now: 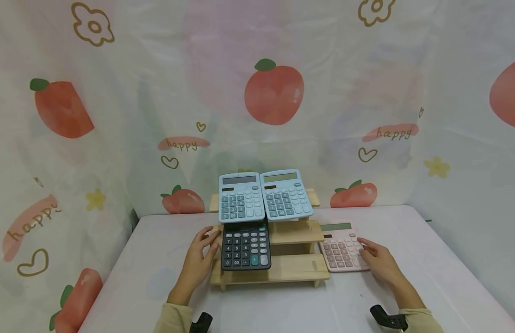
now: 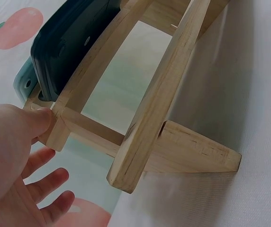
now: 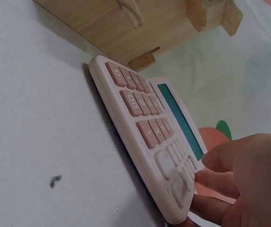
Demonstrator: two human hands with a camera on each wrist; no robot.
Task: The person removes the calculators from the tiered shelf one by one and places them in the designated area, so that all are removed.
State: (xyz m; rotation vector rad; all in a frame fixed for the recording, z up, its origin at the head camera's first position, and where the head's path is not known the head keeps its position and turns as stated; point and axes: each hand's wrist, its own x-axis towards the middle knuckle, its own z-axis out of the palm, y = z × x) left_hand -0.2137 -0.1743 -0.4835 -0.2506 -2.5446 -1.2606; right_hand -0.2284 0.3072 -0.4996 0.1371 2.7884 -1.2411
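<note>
My left hand (image 1: 198, 259) is at the left side of a stepped wooden rack (image 1: 299, 268). In the left wrist view its thumb and index finger hold the end of a wooden board, the other fingers spread apart. A black calculator (image 1: 245, 246) leans on the lower tiers, and two light blue calculators, one on the left (image 1: 241, 196) and one on the right (image 1: 286, 194), stand above it. To the rack's right, my right hand (image 1: 382, 263) grips the right edge of a pink calculator (image 1: 344, 249); in the right wrist view, fingers partly disappear behind that edge.
The rack stands on a white-covered table (image 1: 282, 310). A printed curtain (image 1: 224, 92) with fruit pictures hangs behind and along both sides. A small dark mark (image 3: 55, 181) shows on the cloth near the pink calculator.
</note>
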